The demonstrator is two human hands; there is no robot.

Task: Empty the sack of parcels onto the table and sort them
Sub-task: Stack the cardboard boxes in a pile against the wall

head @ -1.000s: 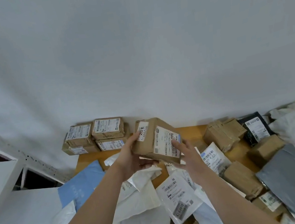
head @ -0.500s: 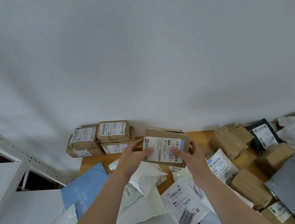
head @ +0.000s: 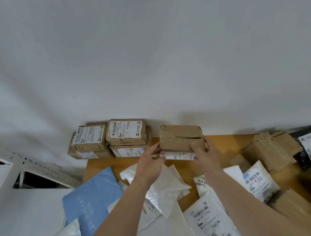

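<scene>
A white plastic mailer [head: 202, 186] at the middle of the worktop [head: 226, 143] bears "46-6-26". The nearest white label-covered mailer [head: 209, 222] has a sticker ending "2610". The blue plastic mailer [head: 91, 202] at the left carries white lettering, roughly "PLANDOO". A far stacked brown cardboard box [head: 126, 142] shows letters like "UCG". The label on the held brown taped parcel [head: 180, 138] is too blurred to read.

A left hand [head: 149, 162] and a right hand [head: 206, 153] grip the ends of a taped brown box [head: 181, 137] by the table [head: 101, 166] edge at the wall [head: 140, 58]. A stack of labelled boxes [head: 111, 139] sits just left of it, and white bags [head: 162, 187] lie nearer.
</scene>
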